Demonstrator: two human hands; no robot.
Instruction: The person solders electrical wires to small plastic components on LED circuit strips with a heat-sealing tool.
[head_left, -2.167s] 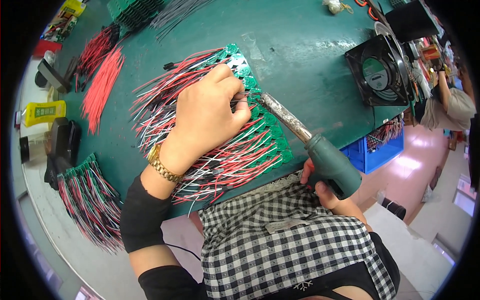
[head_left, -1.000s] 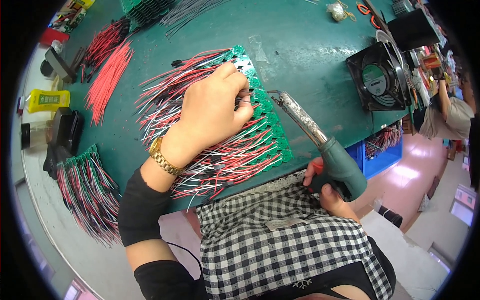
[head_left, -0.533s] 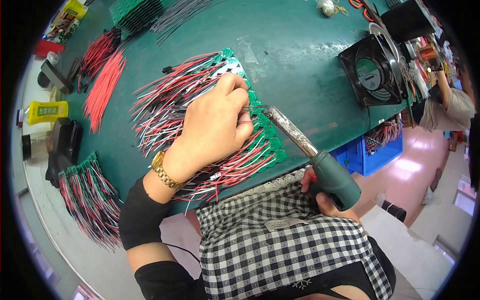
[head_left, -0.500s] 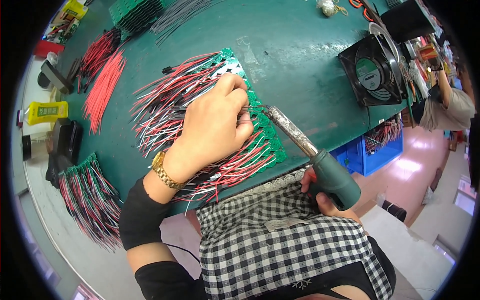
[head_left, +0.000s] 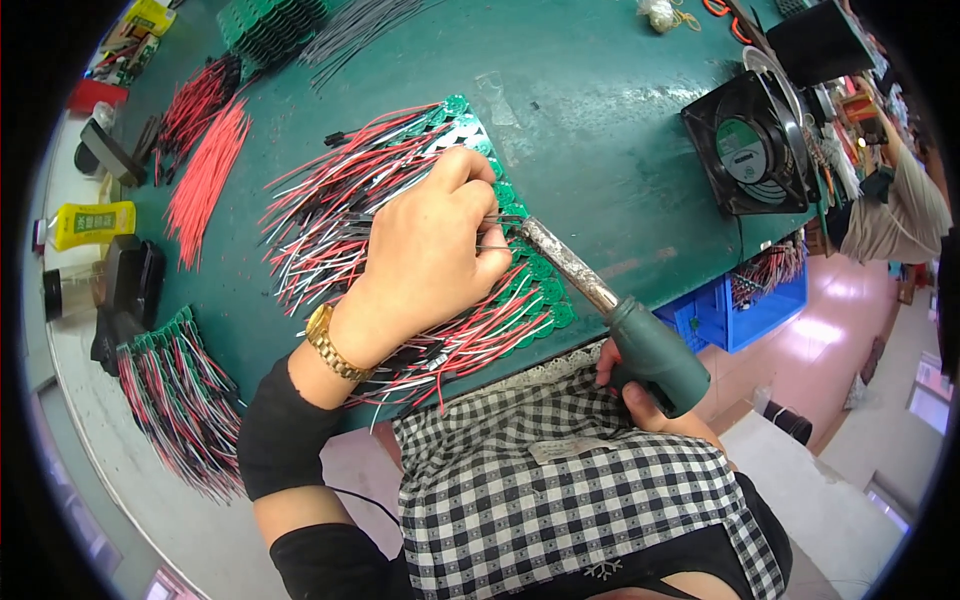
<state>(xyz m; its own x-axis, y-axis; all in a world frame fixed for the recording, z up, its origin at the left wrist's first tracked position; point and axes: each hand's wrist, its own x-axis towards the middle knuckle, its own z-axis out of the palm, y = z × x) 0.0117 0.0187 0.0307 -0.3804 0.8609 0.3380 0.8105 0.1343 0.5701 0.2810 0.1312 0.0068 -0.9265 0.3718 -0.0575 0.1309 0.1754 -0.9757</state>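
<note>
Resting on a row of small green circuit boards (head_left: pixel 535 275), the left hand (head_left: pixel 430 255) lay palm down over their red, black and white wires (head_left: pixel 330 215), its fingers curled narrow and its fingertips (head_left: pixel 487 222) pinched near a thin wire end; the wire itself was too fine to confirm as gripped. The likely reason for the posture: the weight of the hand kept the loose boards and leads from shifting on the green bench top (head_left: pixel 600 120).

The right hand (head_left: pixel 640 400) was closed around the green handle of a soldering iron (head_left: pixel 610 310), held low at the bench edge, close to the checked garment (head_left: pixel 560 480). The metal barrel ran up and leftward so that its tip met the boards just beside the left fingertips, touching or nearly so; the exact contact point was hidden by the fingers. That slant appeared to keep the hot end on the work and the gripping hand well apart from it.

Other items entered:
- a wired bundle of boards (head_left: pixel 175 400), at the near left of the bench
- cut red wires (head_left: pixel 205 170), further left
- a black fan (head_left: pixel 750 150), far right, well apart from both hands
- a yellow bottle (head_left: pixel 92 222), at the left rim
- a blue crate (head_left: pixel 745 305), below the bench edge
</note>
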